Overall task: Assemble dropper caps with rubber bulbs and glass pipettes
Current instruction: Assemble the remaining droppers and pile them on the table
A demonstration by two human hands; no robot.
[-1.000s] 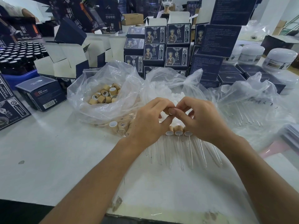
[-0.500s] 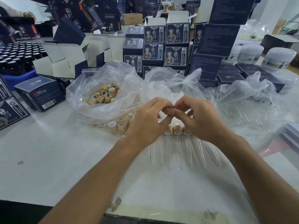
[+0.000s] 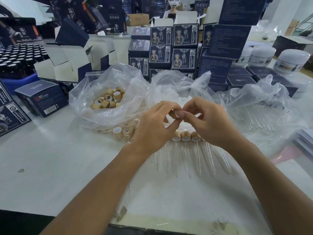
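Tan bamboo-look cap [image 3: 173, 113] pinched between left hand [image 3: 152, 128] and right hand [image 3: 208, 121] fingertips

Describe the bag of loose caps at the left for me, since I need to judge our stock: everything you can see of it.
The bag of caps is thin, clear, crinkled plastic, lying slumped on the white table with its mouth open upward. Inside sits a heap of short, tan, wood-look caps, some showing white liners. A few more caps lie near its front edge, apparently under the plastic. Its right side meets the neighbouring bag of white bulbs. Neither hand touches its opening.
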